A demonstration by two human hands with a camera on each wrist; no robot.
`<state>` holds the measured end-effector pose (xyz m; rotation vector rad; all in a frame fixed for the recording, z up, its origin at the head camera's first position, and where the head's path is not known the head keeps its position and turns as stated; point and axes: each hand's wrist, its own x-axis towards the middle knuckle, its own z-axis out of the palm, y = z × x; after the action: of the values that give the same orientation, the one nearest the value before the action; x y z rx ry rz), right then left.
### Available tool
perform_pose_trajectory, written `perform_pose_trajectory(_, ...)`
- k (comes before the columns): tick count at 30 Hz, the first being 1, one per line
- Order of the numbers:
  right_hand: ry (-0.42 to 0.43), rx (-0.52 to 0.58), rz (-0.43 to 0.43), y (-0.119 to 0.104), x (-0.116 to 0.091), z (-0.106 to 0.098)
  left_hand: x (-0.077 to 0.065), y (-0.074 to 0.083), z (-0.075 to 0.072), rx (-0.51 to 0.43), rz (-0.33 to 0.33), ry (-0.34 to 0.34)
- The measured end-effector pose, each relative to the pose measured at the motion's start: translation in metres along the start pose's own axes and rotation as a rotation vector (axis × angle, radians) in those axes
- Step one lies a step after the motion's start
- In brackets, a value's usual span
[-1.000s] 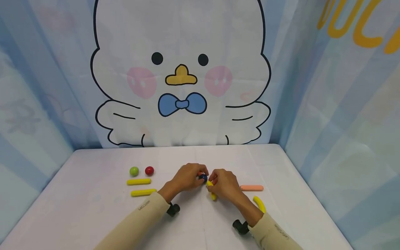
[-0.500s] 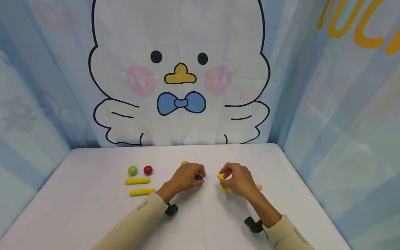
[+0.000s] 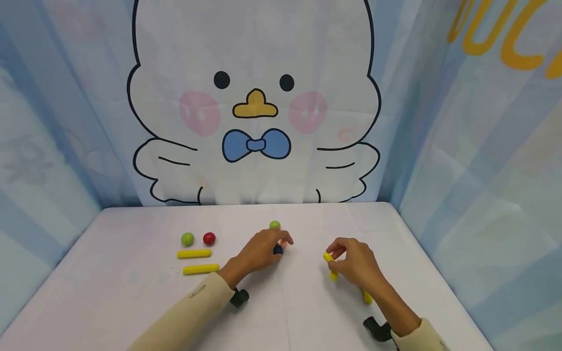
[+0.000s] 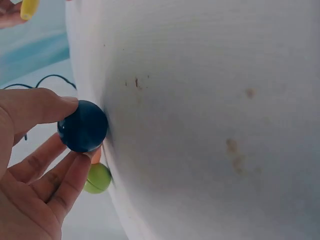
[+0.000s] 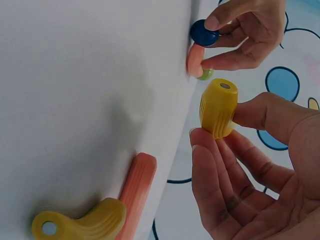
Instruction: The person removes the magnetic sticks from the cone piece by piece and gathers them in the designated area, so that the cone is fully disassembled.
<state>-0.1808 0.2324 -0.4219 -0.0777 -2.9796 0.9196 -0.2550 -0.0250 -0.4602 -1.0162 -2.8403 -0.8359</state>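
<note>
My left hand [image 3: 262, 249] pinches a dark blue ball [image 4: 82, 126] between thumb and fingers, just above the white table. An orange stick [image 5: 195, 60] reaches from that ball to a green ball [image 4: 97, 178] behind the hand; whether the parts are joined I cannot tell. To the right, my right hand [image 3: 357, 263] holds a short yellow stick [image 5: 219, 107] by thumb and fingertips, tilted and apart from the blue ball. A round metallic spot shows on its end. Beneath the right hand lie a curved yellow stick [image 5: 82, 220] and a straight orange stick [image 5: 137, 192].
At the left of the white table [image 3: 131, 302] lie another green ball [image 3: 187, 239], a red ball [image 3: 209, 238] and two straight yellow sticks [image 3: 194, 254]. A cloth printed with a cartoon duck [image 3: 254, 175] hangs behind the table's far edge.
My right hand has drawn away from the blue ball to the right, carrying the yellow stick. The left hand stays nearly in place, and the green ball behind it has come into view.
</note>
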Motion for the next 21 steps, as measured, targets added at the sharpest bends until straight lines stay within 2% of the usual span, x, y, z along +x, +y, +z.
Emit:
perform_pose_trajectory(5, 0.009, -0.027, -0.014, 0.009, -0.008, -0.004, -0.004, -0.002, -0.001, -0.034, -0.035, 0.019)
perform_pose_trajectory(11, -0.006, -0.05, -0.01, 0.017, -0.018, -0.005, -0.007, -0.005, -0.004, -0.055, -0.032, 0.024)
perform_pose_trajectory(21, 0.035, -0.134, -0.044, 0.029, -0.03, -0.001, -0.007, -0.008, -0.001, -0.043, -0.035, 0.039)
